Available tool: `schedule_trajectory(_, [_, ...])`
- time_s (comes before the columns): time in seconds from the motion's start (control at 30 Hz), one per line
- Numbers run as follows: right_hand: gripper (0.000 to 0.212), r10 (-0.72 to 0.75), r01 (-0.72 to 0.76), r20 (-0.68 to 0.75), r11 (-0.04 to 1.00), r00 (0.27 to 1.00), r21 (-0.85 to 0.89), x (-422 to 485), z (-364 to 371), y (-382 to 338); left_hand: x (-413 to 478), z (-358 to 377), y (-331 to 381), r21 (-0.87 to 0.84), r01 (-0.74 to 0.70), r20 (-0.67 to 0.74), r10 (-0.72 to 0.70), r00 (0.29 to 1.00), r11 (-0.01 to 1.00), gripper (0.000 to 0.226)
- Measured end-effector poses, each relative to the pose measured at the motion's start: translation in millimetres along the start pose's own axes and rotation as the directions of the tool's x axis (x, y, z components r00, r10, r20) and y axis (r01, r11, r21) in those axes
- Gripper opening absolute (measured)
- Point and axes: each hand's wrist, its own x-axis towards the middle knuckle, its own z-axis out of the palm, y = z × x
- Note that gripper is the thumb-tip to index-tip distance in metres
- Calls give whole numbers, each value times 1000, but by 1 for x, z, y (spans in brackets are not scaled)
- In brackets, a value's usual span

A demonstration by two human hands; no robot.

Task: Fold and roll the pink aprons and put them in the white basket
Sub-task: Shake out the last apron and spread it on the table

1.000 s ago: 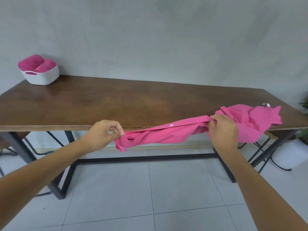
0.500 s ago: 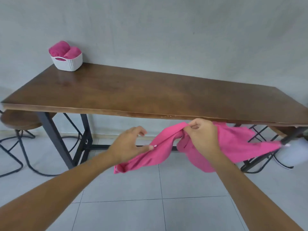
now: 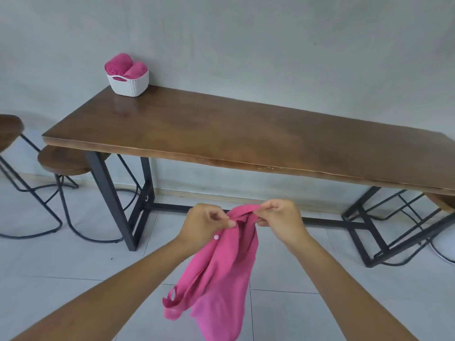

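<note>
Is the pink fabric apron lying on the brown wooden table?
No, the pink fabric apron hangs in front of the brown wooden table, pinched at its top by the left hand and right hand.

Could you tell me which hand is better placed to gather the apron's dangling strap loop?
Left, probably. The strap loop hangs on the left side of the pink apron, below the left hand; the right hand, pinching the top edge, would have to cross the cloth.

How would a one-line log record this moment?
left hand: pinches pink apron top | right hand: pinches same edge | apron: hangs below hands, off table | white basket: on table, pink rolls inside
</note>
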Motion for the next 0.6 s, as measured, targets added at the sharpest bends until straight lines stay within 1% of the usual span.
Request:
schedule_trajectory(0.1, [13,6,-12,76,996,997,90,-1,13,2,8,-32,13,37,21,73,-24,997,999,12])
schedule_trajectory(0.2, [14,-24,-3,179,988,984,152,-1,28,-4,20,-65,29,92,53,104,-62,993,994,17])
schedule_trajectory(0.3, [18,-71,32,267,989,961,146,1,43,-12,33,-96,53,249,44,119,-75,990,967,16])
schedule_trajectory(0.4, [26,-122,72,345,986,931,154,2,56,-23,48,-122,82,432,-14,113,-38,993,902,18])
schedule_trajectory(0.47, [28,-166,132,357,984,919,117,2,65,-33,57,-135,98,490,-25,123,-40,992,872,18])
schedule_trajectory(0.6, [34,-230,206,294,972,928,111,-1,72,-51,68,-150,127,568,-59,200,-67,978,821,18])
